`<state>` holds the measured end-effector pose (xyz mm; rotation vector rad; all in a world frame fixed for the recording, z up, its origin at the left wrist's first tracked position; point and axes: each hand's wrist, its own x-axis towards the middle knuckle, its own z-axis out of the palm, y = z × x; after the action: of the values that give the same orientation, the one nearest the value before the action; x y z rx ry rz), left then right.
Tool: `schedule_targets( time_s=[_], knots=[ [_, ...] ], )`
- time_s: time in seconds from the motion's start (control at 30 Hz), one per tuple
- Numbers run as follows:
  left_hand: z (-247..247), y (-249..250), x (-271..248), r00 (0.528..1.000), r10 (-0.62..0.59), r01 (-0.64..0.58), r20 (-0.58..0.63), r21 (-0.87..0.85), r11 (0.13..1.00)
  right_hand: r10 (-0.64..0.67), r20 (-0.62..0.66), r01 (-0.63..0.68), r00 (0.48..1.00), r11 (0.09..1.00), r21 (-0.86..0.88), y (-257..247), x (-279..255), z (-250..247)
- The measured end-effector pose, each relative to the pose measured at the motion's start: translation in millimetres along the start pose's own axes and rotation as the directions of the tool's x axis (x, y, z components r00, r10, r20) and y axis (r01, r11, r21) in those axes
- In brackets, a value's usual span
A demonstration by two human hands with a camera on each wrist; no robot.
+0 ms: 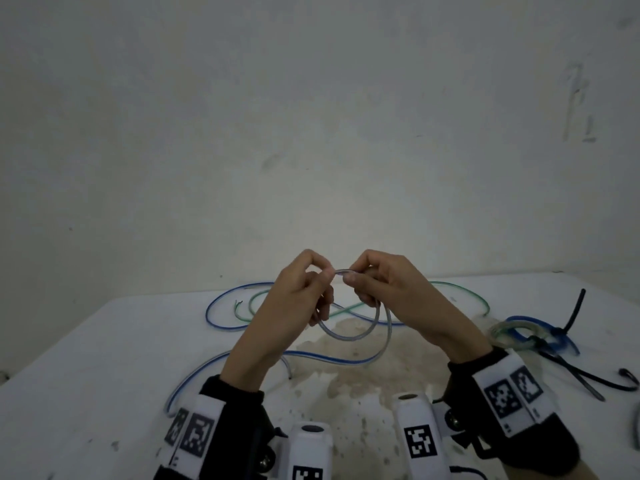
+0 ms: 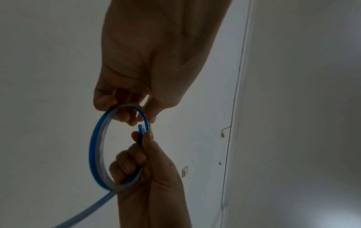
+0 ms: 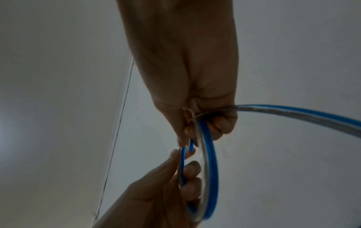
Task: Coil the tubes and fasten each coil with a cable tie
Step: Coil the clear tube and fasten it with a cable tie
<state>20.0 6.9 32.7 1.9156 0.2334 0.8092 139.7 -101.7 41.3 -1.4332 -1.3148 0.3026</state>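
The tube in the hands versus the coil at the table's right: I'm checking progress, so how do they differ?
The held tube forms a single loop in the air, its tail trailing loose; the tied coil lies on the table. A black cable tie binds the tied coil; the held tube has none. Both are clear with a blue stripe.

Head cam high, fwd-down; wrist cams close, upward.

scuffed white wall (image 1: 311,116) (dim), stained table (image 1: 363,382)

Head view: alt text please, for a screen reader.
Both hands, left hand and right hand, pinch a blue-striped clear tube into a loop above a stained white table. Loose tubes lie behind; tied coils sit at right.
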Motion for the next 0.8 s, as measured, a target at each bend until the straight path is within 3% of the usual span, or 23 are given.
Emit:
schedule_targets(
  time_s=[0.1, 0.23, 0.37, 0.53, 0.63, 0.8],
  knots=[
    [-3, -3, 0, 0.989, 0.135, -0.139, 0.06, 0.072, 0.988, -0.008, 0.027, 0.007, 1.0, 1.0, 0.029, 1, -1, -2],
    [-4, -3, 1, 0.944, 0.312, -0.327, 0.109, 0.172, 0.929, 0.098, 0.111, -0.119, 0.989, 0.973, 0.197, 2, -2, -10],
    [0, -4, 3, 0.922, 0.371, -0.388, 0.115, 0.258, 0.885, 0.095, 0.202, -0.167, 0.975, 0.911, 0.376, 5, -4, -13],
    [-2, -7, 4, 0.886, 0.463, -0.416, -0.039, 0.377, 0.828, 0.065, 0.16, -0.103, 0.985, 0.965, 0.241, 5, -1, -5],
    [-9, -8, 6, 0.895, 0.415, -0.354, -0.161, 0.309, 0.883, 0.067, 0.106, -0.084, 0.992, 0.982, 0.168, 8, 1, -6],
    [-8, -6, 5, 0.922, 0.303, -0.298, -0.24, 0.06, 0.953, 0.089, -0.04, -0.075, 0.995, 0.96, 0.269, 8, 3, -1]
  ],
)
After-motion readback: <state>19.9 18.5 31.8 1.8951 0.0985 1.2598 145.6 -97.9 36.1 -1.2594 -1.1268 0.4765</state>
